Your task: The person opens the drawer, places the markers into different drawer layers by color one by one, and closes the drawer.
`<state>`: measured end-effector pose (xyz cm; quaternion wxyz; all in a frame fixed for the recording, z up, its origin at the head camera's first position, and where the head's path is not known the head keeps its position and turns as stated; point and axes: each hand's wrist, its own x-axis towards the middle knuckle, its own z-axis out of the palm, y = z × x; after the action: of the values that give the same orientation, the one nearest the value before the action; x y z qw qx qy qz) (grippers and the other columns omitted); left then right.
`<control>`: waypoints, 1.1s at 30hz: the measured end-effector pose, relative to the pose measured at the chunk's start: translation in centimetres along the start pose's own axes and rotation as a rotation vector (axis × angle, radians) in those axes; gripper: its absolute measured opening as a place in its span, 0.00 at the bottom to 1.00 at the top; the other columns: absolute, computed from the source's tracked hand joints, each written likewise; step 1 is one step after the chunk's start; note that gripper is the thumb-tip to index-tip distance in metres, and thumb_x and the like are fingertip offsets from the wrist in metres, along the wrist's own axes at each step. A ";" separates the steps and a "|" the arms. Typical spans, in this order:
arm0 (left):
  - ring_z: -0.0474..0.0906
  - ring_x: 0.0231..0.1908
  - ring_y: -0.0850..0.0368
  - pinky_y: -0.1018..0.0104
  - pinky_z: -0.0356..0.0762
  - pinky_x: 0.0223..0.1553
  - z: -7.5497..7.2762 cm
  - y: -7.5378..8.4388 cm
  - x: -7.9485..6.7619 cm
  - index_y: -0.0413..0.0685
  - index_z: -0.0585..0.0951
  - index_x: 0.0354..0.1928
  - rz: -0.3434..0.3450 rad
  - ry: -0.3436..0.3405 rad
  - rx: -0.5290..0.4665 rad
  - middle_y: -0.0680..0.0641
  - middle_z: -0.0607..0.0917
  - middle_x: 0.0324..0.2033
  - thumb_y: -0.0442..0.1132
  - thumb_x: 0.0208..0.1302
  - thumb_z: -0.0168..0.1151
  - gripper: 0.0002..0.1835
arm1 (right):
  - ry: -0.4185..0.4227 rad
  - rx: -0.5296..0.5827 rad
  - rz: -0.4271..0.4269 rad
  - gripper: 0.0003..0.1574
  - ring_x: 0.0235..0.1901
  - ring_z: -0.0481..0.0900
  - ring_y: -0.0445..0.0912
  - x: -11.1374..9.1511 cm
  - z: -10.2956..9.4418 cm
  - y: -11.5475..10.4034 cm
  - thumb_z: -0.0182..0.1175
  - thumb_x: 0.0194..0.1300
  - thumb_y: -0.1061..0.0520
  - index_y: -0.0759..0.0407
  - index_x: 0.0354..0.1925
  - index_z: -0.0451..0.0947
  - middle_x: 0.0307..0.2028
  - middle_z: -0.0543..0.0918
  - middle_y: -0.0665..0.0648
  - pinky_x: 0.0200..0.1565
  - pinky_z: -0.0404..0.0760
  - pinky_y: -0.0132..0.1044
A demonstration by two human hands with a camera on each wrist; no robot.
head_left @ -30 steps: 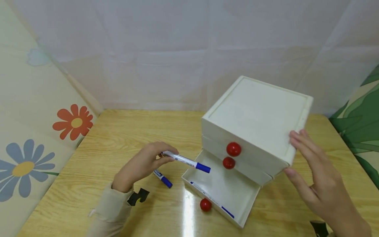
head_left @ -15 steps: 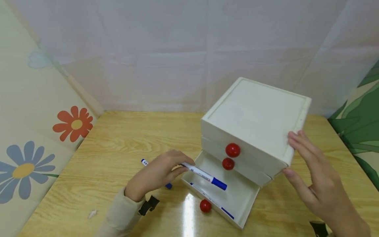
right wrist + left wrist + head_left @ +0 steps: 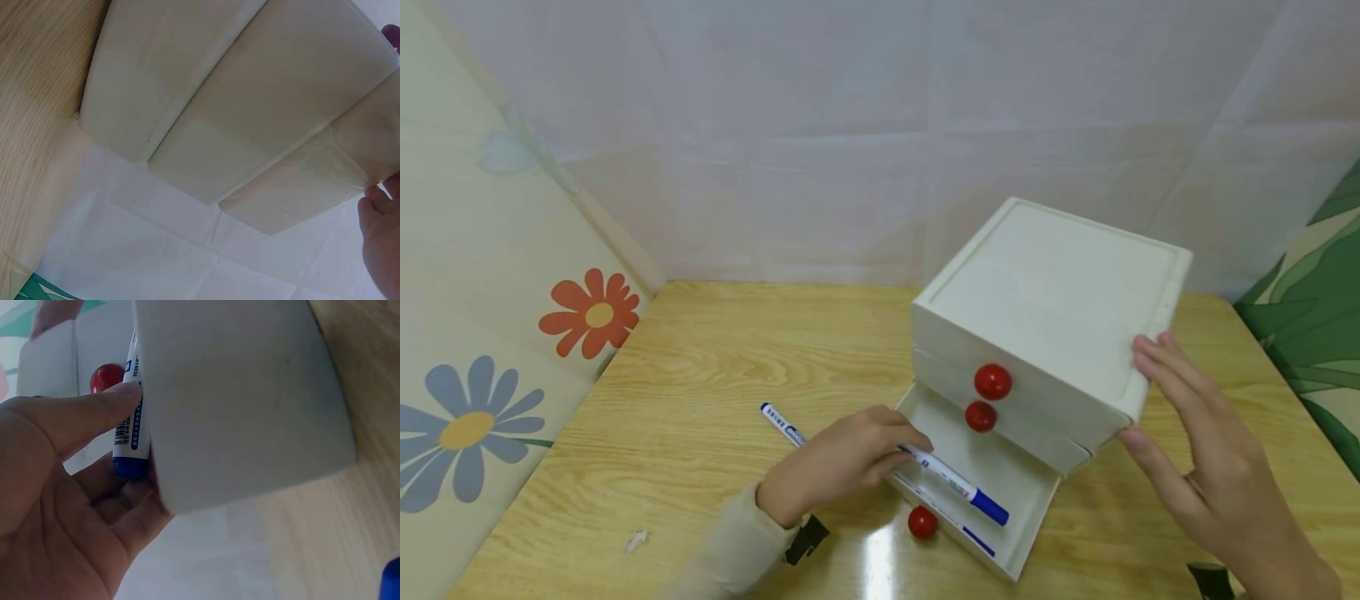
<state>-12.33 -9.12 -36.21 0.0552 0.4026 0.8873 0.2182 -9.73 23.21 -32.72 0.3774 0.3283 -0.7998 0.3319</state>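
My left hand (image 3: 842, 460) pinches a white marker with a blue cap (image 3: 951, 477) between thumb and fingers. The marker slants over the pulled-out bottom drawer (image 3: 1033, 496) of a white drawer cabinet (image 3: 1060, 292). In the left wrist view, the thumb lies along the held marker (image 3: 131, 434), close by the drawer's outer wall (image 3: 250, 406). Another blue-and-white marker (image 3: 977, 540) lies inside the drawer along its front wall. My right hand (image 3: 1221, 467) rests on the cabinet's right edge, fingers on top and thumb at the front corner.
A marker (image 3: 781, 423) lies on the wooden table (image 3: 760, 342), partly behind my left hand. Red round knobs mark the upper drawer (image 3: 992, 382), the middle drawer (image 3: 981, 416) and the bottom drawer (image 3: 922, 522). A small white scrap (image 3: 636, 540) lies at the left front.
My left hand has moved right and toward the front with the marker, from beside the drawer to over it. The marker lying on the table shows its other end now. My right hand stays put.
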 end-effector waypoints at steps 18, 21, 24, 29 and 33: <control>0.75 0.41 0.69 0.82 0.74 0.44 1.6 -0.4 0.6 0.59 0.82 0.45 0.018 -0.023 0.040 0.59 0.82 0.40 0.39 0.60 0.60 0.12 | -0.024 -0.008 0.021 0.40 0.65 0.60 0.59 0.0 -0.1 0.0 0.50 0.66 0.41 0.78 0.55 0.66 0.59 0.69 0.70 0.69 0.57 0.32; 0.75 0.41 0.69 0.82 0.74 0.44 1.7 -0.4 0.6 0.59 0.82 0.45 0.018 -0.021 0.044 0.59 0.83 0.40 0.39 0.59 0.60 0.12 | -0.020 -0.007 0.018 0.40 0.65 0.60 0.59 0.0 -0.1 0.1 0.50 0.66 0.42 0.78 0.55 0.66 0.59 0.69 0.70 0.69 0.57 0.32; 0.75 0.42 0.68 0.81 0.74 0.45 1.7 -0.4 0.7 0.58 0.82 0.45 0.005 -0.035 0.026 0.58 0.83 0.40 0.39 0.59 0.60 0.12 | -0.017 -0.008 0.014 0.40 0.65 0.60 0.59 -0.1 -0.1 0.1 0.50 0.66 0.42 0.78 0.55 0.66 0.59 0.69 0.70 0.68 0.57 0.32; 0.75 0.43 0.68 0.79 0.74 0.47 1.6 -0.5 0.9 0.56 0.82 0.45 -0.018 -0.056 -0.008 0.58 0.83 0.41 0.38 0.59 0.61 0.12 | -0.017 -0.007 0.011 0.40 0.65 0.60 0.59 -0.1 -0.1 0.1 0.50 0.66 0.42 0.78 0.55 0.66 0.59 0.69 0.70 0.68 0.57 0.32; 0.76 0.44 0.67 0.77 0.74 0.49 1.6 -0.6 0.9 0.55 0.82 0.45 -0.029 -0.060 -0.011 0.57 0.83 0.42 0.38 0.58 0.61 0.12 | -0.009 0.000 0.005 0.39 0.65 0.60 0.59 -0.1 0.0 0.1 0.50 0.66 0.42 0.78 0.54 0.66 0.59 0.69 0.71 0.68 0.57 0.33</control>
<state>-12.94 -8.22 -37.85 0.0870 0.3957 0.8897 0.2103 -9.79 23.31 -32.81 0.3727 0.3277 -0.8024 0.3315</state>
